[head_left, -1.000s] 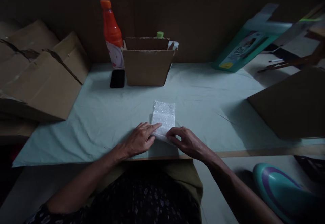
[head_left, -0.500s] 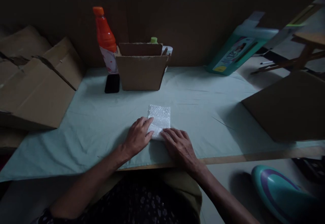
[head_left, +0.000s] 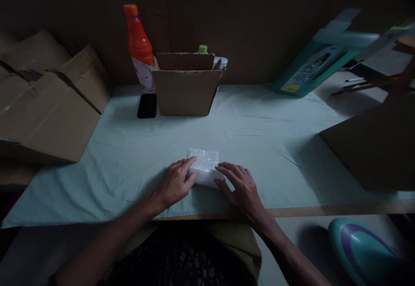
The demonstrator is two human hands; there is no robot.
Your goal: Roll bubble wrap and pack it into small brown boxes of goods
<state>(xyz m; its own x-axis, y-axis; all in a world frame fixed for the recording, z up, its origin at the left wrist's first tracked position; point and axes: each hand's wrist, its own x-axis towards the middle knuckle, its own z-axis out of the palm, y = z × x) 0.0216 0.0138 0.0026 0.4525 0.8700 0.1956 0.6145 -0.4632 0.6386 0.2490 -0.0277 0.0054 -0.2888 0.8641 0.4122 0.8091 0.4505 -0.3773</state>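
A folded piece of bubble wrap (head_left: 204, 167) lies on the cloth near the table's front edge. My left hand (head_left: 177, 180) grips its left side, with the index finger on top and the thumb lower at the edge. On the right side, my right hand (head_left: 238, 186) holds the edge between its thumb and curled fingers. Whether anything is wrapped inside cannot be seen.
Behind stand a small cardboard box (head_left: 188, 93), an orange bottle (head_left: 139, 39) and a black phone (head_left: 147, 106). A large carton (head_left: 55, 117) is at left, another box (head_left: 376, 143) at right. A green jug (head_left: 320, 63) leans in view at the back right.
The bubble wrap is now folded shorter, its far edge nearer to me. My right hand has shifted to its right edge with the fingers more apart, while my left hand stays at the left side.
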